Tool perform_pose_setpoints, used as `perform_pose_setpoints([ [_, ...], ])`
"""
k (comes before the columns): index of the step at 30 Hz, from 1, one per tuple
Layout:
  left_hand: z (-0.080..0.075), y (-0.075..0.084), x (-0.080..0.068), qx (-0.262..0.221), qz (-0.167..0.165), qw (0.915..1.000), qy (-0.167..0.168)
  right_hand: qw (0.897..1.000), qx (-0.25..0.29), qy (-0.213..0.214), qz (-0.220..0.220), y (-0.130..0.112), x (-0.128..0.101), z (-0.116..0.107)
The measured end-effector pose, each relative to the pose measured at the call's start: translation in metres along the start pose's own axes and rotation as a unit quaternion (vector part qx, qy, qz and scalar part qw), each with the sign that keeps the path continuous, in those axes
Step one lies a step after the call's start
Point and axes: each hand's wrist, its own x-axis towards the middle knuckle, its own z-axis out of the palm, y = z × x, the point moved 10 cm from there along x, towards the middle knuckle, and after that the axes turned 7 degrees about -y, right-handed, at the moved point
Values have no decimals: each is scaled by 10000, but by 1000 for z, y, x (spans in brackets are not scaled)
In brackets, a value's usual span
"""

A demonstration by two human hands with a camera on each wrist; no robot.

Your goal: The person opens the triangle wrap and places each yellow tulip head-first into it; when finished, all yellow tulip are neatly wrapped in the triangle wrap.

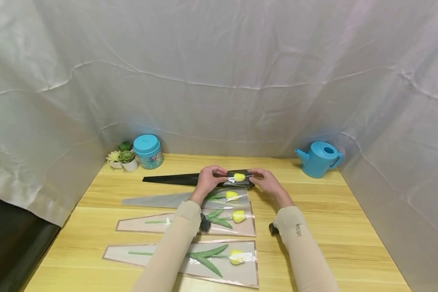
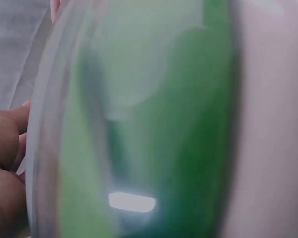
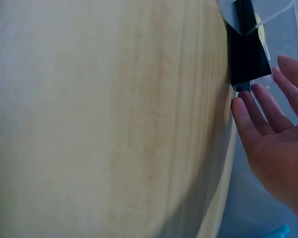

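Observation:
Farthest back of the flower packs lies a black tulip sleeve [image 1: 175, 179], a yellow tulip [image 1: 239, 177] showing through its clear film. My left hand [image 1: 209, 179] holds the sleeve near the flower, thumb over the film and fingers bent at the far edge. In the left wrist view, blurred green leaves under film hide most of that hand [image 2: 5, 163]. At the sleeve's wide right end is my right hand [image 1: 266, 181]. The right wrist view shows this hand [image 3: 278, 134] with extended fingers at the end of the black sleeve [image 3: 248, 54], thumb apart.
Nearer me lie a grey tulip sleeve [image 1: 149, 199], a pinkish one [image 1: 131, 225] and a whitish one [image 1: 120, 253], each with a yellow tulip. Succulents [image 1: 127, 157] and a blue-lidded jar [image 1: 147, 145] stand back left. A blue watering can [image 1: 316, 162] stands back right, by grey curtains [image 1: 241, 113].

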Motion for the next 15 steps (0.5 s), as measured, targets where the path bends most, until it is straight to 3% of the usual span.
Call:
perform_pose_setpoints([
  [7, -8, -3, -7, -17, -33, 9998, -169, 10000, -67, -12, 20, 3, 1, 4],
  [15, -38, -16, -16, 6, -415, 9990, -164, 10000, 1, 7, 40, 7, 2, 2],
])
